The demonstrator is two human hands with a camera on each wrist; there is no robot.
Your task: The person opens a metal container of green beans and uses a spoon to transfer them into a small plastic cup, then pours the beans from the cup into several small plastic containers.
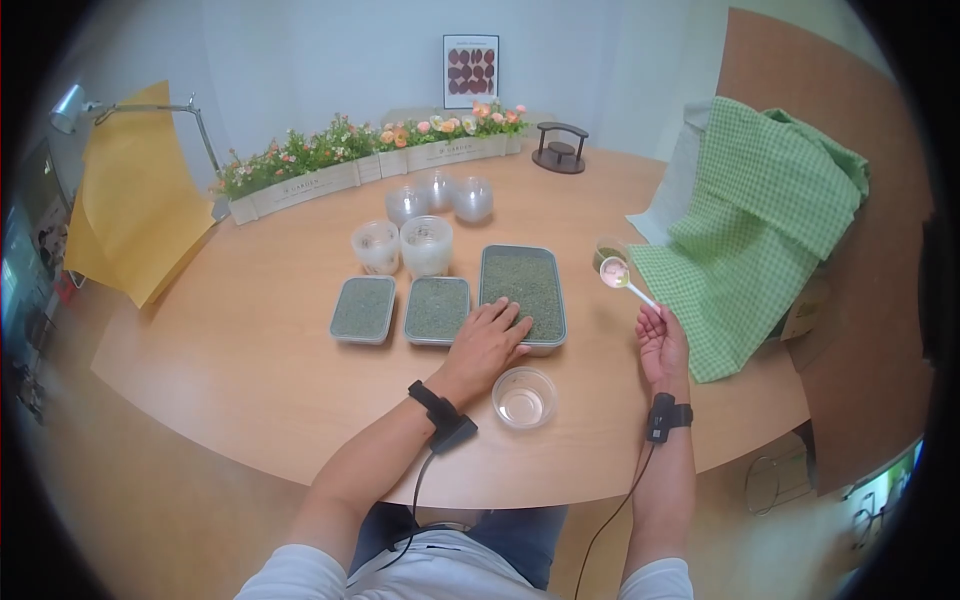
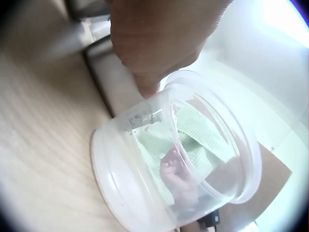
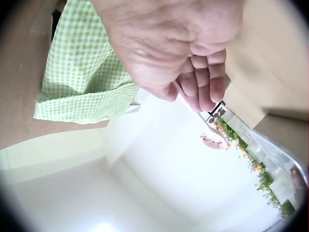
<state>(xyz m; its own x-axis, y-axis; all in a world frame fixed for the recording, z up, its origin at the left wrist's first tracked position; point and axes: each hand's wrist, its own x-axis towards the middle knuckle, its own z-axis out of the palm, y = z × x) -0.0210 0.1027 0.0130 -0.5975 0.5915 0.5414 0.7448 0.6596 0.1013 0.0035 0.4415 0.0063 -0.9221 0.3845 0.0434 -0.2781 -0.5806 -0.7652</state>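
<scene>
My left hand [image 1: 488, 345] lies over the near left part of a large rectangular tray [image 1: 563, 308] filled with grey-green granules, its fingers stretched and slightly spread. In the left wrist view, a clear plastic cup [image 2: 120, 179] fills the foreground; from the head, this cup [image 1: 525, 428] stands just in front of the tray. My right hand [image 1: 663, 350], palm up, pinches the handle of a white spoon [image 1: 640, 294]. Pale pink bits lie in the spoon's bowl [image 3: 212, 140]. Beyond that bowl, a small clear cup [image 1: 608, 243] with greenish contents is partly hidden.
Two smaller granule-filled boxes [image 1: 363, 341] stand left of the tray. Behind them are several clear tubs [image 1: 427, 250] and flower planters [image 1: 330, 183]. A green checked cloth [image 1: 740, 240] drapes at the right. Yellow paper [image 1: 140, 200] hangs at the left.
</scene>
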